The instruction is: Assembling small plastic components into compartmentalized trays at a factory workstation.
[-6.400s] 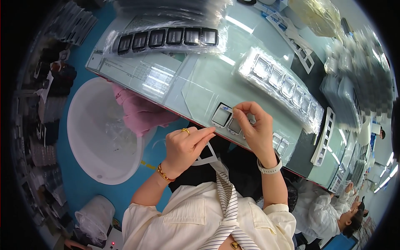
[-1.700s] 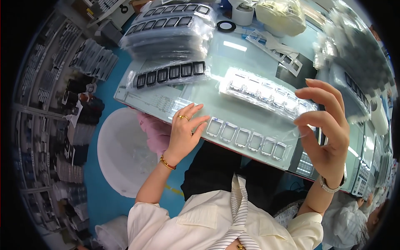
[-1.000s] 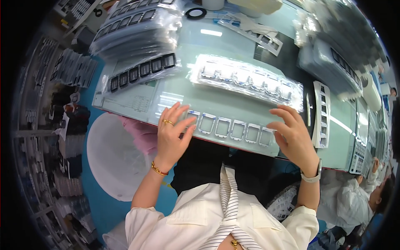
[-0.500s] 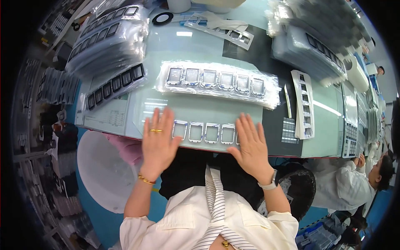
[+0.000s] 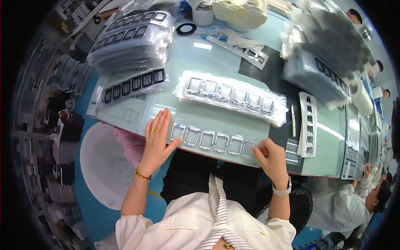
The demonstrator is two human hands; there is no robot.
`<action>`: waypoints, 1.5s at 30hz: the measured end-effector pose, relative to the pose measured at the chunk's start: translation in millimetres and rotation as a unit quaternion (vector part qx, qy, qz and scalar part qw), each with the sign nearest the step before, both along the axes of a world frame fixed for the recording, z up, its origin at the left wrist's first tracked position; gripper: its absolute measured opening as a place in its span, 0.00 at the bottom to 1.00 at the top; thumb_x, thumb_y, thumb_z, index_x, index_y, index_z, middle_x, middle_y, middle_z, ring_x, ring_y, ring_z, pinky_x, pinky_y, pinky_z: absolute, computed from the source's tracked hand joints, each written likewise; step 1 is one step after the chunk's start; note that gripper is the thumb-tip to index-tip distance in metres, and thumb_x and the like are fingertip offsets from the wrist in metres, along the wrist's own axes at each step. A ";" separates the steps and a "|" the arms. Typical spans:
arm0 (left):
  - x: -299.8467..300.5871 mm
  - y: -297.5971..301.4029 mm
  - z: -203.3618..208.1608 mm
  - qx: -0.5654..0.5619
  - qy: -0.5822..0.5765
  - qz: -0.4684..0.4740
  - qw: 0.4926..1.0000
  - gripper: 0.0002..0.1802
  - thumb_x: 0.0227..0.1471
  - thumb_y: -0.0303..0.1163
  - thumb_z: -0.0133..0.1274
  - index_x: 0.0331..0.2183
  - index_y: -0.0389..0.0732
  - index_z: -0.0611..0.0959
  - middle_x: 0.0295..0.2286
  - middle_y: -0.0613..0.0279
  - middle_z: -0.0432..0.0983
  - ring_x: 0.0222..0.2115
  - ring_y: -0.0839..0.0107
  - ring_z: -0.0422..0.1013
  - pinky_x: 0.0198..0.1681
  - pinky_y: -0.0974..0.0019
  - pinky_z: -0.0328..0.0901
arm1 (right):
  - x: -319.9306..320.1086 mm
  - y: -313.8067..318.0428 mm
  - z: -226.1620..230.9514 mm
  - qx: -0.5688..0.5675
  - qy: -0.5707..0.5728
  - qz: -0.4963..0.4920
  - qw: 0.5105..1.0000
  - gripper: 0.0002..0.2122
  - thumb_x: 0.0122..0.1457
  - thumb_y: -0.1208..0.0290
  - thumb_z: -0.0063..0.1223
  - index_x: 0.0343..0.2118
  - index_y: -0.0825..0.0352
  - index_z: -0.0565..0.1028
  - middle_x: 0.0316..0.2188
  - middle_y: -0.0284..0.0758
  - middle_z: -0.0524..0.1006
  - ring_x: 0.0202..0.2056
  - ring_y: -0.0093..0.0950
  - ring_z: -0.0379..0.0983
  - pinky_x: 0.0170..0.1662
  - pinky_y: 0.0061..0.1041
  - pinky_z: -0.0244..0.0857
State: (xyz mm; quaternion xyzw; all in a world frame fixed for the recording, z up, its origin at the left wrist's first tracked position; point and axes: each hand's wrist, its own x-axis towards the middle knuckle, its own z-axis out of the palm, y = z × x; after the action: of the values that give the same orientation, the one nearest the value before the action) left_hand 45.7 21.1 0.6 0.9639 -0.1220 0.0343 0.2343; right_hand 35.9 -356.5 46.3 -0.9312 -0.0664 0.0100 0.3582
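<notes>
A clear strip of rectangular frames with blue-marked borders lies along the near edge of the glass-topped table. My left hand rests flat beside the strip's left end, fingers stretched out and thumb toward the first frame. At the other end, my right hand is closed, its fingers curled and the thumb tip close to the last frame; whatever it pinches there is too small to make out. Behind the strip sits a stack of bagged frame strips in clear plastic.
Tall plastic-wrapped stacks stand at the back left and right. One strip of black frames lies at left. A white cut-out strip and a thin pointed tool lie at right. A white tub is below the table.
My right hand has gone from flat and spread to curled fingers, and has moved right to the strip's end. My left hand stays flat by the other end. The view has shifted.
</notes>
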 end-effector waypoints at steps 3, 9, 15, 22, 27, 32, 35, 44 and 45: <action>6.0 1.6 6.9 -0.024 -0.042 0.005 0.999 0.52 0.55 0.42 0.65 0.72 0.38 0.58 0.64 0.53 0.63 0.67 0.57 0.57 0.71 0.50 0.45 | -8.7 1.2 14.4 0.106 -0.178 0.080 0.975 0.07 0.59 0.82 0.64 0.27 0.70 0.75 0.22 0.35 0.81 0.21 0.21 0.73 0.26 0.20 0.66; 38.2 -4.6 23.9 -0.276 0.065 0.022 0.959 0.46 0.51 0.26 0.68 0.68 0.39 0.65 0.29 0.66 0.78 0.33 0.72 0.73 0.49 0.64 0.66 | 5.1 -10.0 12.7 0.295 -0.114 -0.042 0.948 0.07 0.64 0.85 0.56 0.32 0.70 0.70 0.23 0.36 0.79 0.20 0.19 0.73 0.25 0.17 0.69; 111.9 -32.2 45.7 -0.407 -0.048 0.055 0.910 0.35 0.54 0.24 0.65 0.61 0.37 0.71 0.23 0.67 0.74 0.24 0.77 0.72 0.33 0.68 0.68 | 74.7 -23.3 6.7 0.356 -0.119 -0.186 0.908 0.08 0.67 0.73 0.60 0.32 0.66 0.73 0.19 0.29 0.75 0.15 0.15 0.65 0.18 0.15 0.55; 135.8 -32.5 24.3 -0.303 -0.040 0.082 0.949 0.29 0.56 0.29 0.63 0.58 0.40 0.74 0.25 0.64 0.78 0.25 0.72 0.75 0.33 0.66 0.70 | 101.9 -29.4 -27.8 0.337 -0.072 -0.195 0.918 0.09 0.66 0.72 0.62 0.32 0.68 0.74 0.17 0.28 0.75 0.13 0.14 0.65 0.15 0.15 0.53; 137.4 -30.8 26.5 -0.310 -0.021 0.078 0.947 0.26 0.57 0.29 0.64 0.56 0.39 0.77 0.25 0.67 0.77 0.26 0.78 0.72 0.33 0.71 0.68 | 106.1 -29.1 -30.0 0.361 -0.062 -0.195 0.910 0.08 0.67 0.72 0.61 0.33 0.69 0.75 0.17 0.29 0.75 0.13 0.14 0.66 0.15 0.15 0.55; 138.4 -15.7 30.4 -0.261 -0.023 0.098 0.960 0.23 0.55 0.29 0.66 0.51 0.40 0.79 0.27 0.66 0.78 0.27 0.76 0.73 0.35 0.69 0.69 | 99.9 -41.9 -34.9 0.176 -0.204 -0.265 0.926 0.04 0.68 0.72 0.59 0.38 0.66 0.76 0.21 0.27 0.74 0.18 0.11 0.64 0.19 0.14 0.52; 151.2 28.4 24.6 -0.105 -0.108 0.130 0.980 0.20 0.51 0.31 0.68 0.46 0.42 0.81 0.32 0.61 0.82 0.33 0.63 0.79 0.39 0.60 0.72 | 78.2 -65.8 -52.5 0.277 -0.248 -0.288 0.882 0.04 0.69 0.71 0.58 0.41 0.66 0.76 0.24 0.22 0.72 0.20 0.09 0.59 0.21 0.13 0.48; 175.4 74.7 47.7 0.115 -0.002 0.086 0.990 0.35 0.35 0.41 0.75 0.49 0.45 0.84 0.51 0.55 0.75 0.55 0.52 0.70 0.59 0.53 0.64 | -8.6 10.4 -58.9 0.274 -0.071 -0.154 0.947 0.04 0.69 0.75 0.56 0.40 0.69 0.78 0.22 0.21 0.71 0.22 0.09 0.62 0.25 0.14 0.52; 177.6 71.9 51.9 0.128 0.011 0.080 0.988 0.35 0.34 0.41 0.75 0.48 0.44 0.84 0.50 0.54 0.75 0.55 0.51 0.69 0.59 0.52 0.63 | -11.3 12.1 -58.7 0.263 -0.073 -0.155 0.950 0.04 0.69 0.74 0.56 0.40 0.70 0.78 0.22 0.22 0.71 0.22 0.10 0.62 0.25 0.14 0.52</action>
State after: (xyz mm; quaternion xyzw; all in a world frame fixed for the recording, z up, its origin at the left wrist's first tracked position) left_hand 223.3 93.1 52.4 0.9929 -0.0455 0.0268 0.1065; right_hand 24.6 -344.3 -12.3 -0.8010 0.0521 -0.1315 0.5817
